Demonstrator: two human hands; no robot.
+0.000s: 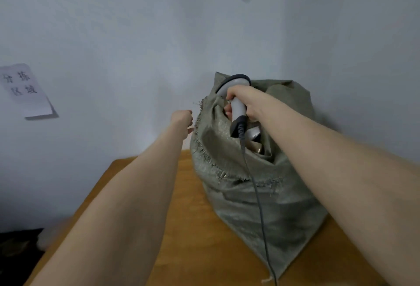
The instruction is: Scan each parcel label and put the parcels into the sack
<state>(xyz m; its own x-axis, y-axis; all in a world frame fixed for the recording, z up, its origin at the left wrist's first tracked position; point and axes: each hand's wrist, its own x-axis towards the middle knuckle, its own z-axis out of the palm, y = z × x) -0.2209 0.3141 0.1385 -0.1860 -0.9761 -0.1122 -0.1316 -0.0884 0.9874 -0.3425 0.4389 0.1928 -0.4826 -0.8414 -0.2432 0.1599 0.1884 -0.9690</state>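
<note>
Clasped by the right hand (250,103), the scanner (237,109) is held just above parcels (253,133) in the sack (250,206) (left hand (181,119): hold unclear).

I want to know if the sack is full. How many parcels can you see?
2. A grey parcel shows in the open mouth of the sack, under the scanner; a brown parcel sits just below it. More may be hidden deeper inside.

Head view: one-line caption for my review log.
Right hand grips a corded scanner over the open sack on a wooden table; left hand curls at the sack's frayed rim.
</note>
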